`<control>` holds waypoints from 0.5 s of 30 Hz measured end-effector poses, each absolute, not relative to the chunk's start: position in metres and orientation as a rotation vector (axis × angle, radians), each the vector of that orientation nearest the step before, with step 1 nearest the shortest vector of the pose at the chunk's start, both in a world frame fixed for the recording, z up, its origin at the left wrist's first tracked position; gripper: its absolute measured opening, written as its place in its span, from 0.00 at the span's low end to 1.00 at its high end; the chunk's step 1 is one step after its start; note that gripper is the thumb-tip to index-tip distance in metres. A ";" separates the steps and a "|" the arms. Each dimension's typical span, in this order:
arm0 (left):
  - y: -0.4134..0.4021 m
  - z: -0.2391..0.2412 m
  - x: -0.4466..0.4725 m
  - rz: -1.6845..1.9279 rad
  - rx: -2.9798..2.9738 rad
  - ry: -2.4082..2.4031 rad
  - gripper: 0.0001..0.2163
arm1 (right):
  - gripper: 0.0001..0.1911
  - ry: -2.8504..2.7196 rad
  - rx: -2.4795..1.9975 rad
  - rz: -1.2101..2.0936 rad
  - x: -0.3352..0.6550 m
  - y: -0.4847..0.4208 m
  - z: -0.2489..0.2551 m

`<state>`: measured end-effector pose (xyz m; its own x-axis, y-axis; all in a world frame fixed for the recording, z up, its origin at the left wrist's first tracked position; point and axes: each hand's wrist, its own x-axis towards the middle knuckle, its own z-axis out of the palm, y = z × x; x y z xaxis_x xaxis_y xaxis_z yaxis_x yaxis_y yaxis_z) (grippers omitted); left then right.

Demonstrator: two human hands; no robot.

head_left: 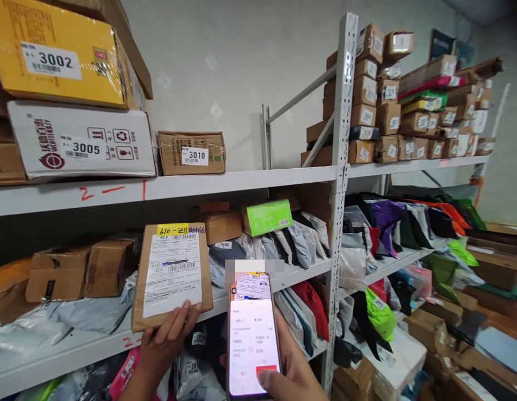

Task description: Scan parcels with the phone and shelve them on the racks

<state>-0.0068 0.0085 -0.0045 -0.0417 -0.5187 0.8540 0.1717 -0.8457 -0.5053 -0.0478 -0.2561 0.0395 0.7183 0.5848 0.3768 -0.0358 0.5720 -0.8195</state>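
The left hand holds a flat brown parcel up in front of the middle shelf. Its fingers are pinching the bottom edge of the parcel, with the white label facing out. The right hand holds a phone just beside the parcel, a bit lower. Its thumb is pressed on a red button at the bottom of the screen, and the other fingers are wrapped around the back.

The phone screen shows a small picture of a label at the top, so I think the parcel has already been scanned. I think the tap on the red button is the part going on now. The parcel is not on any shelf yet, so that part looks not done.

The small words on the screen and on the label are too tiny to read. A blurry patch covers the spot just above the phone. Both arms are cut off at the bottom edge. Most of the right hand's fingers are hidden behind the phone
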 end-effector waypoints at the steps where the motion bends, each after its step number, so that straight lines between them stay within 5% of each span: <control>1: 0.008 -0.004 -0.007 -1.937 -1.777 0.371 0.09 | 0.55 -0.689 -0.897 0.401 -0.049 -0.256 0.041; 15: 0.008 -0.004 -0.005 -2.024 -1.847 0.386 0.13 | 0.50 -0.657 -0.796 0.384 -0.054 -0.266 0.047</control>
